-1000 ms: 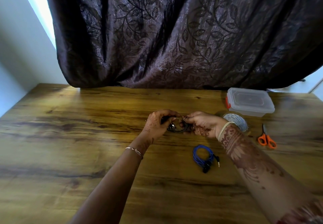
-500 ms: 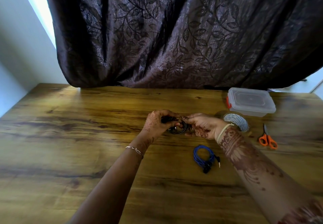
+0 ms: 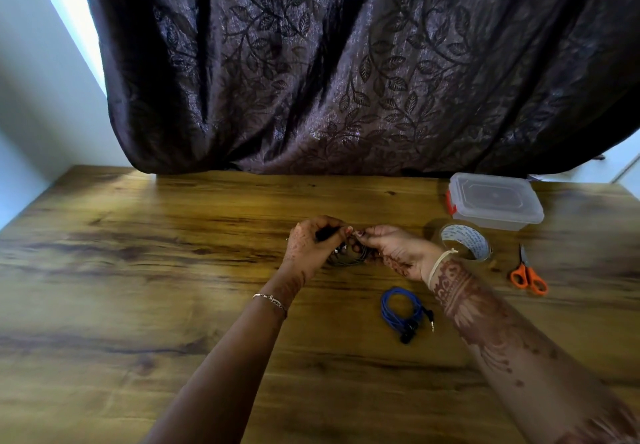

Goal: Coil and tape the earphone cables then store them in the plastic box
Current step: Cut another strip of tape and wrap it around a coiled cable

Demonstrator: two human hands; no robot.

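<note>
At the centre of the frame I see both hands meeting just above the wooden surface (image 3: 138, 270). The left hand (image 3: 311, 246) is curled round a black earphone cable (image 3: 346, 259), and the right hand (image 3: 398, 253) pinches its other side. A coiled blue earphone (image 3: 401, 308) lies below them to the right. The lidded plastic box (image 3: 495, 201) sits at the right, with a tape roll (image 3: 464, 241) near it and orange scissors (image 3: 528, 275) further right.
</note>
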